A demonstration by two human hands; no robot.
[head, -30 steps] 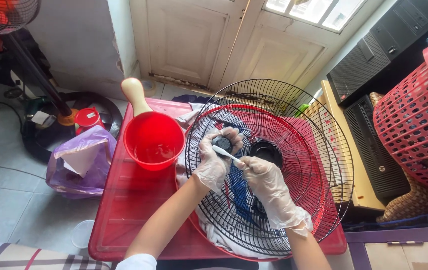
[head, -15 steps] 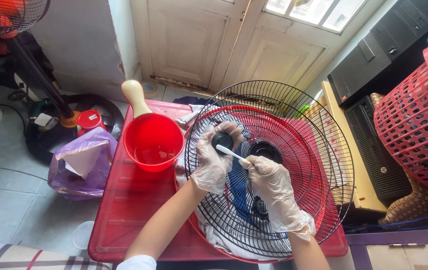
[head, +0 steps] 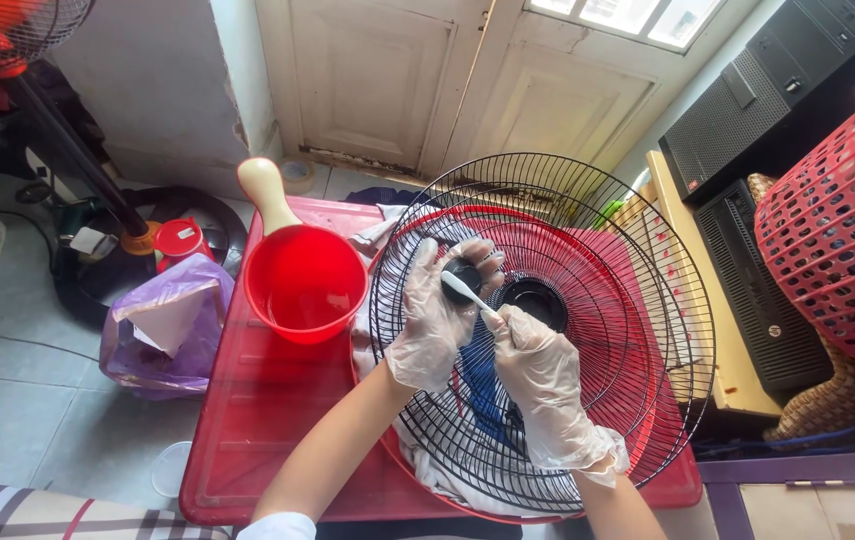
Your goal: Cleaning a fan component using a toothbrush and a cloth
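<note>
The black wire fan guard (head: pixel 588 330) lies flat on the red desk (head: pixel 248 420), over a red basin and a wet cloth, and you work at its middle, where the black hub ring (head: pixel 536 298) sits. Your left hand (head: pixel 438 320) holds a small dark cap-like piece (head: pixel 464 278) against the wires, fingers clamped on it; your right hand (head: pixel 543 385) pinches a thin white stick (head: pixel 468 291), probably a small brush, whose tip meets that dark piece. Across the last second very little has shifted: the stick's tip has edged slightly along the piece and both gloved hands stay at the same spot (the guard itself has not turned or slid). That reads as short repeated strokes on one place, so the cleaning of this part looks to be under way. To the left stands the red water scoop (head: pixel 306 282) with a little water, beyond it a purple bag (head: pixel 163 325) on the floor, and on the far right a red laundry basket (head: pixel 838 230).
</note>
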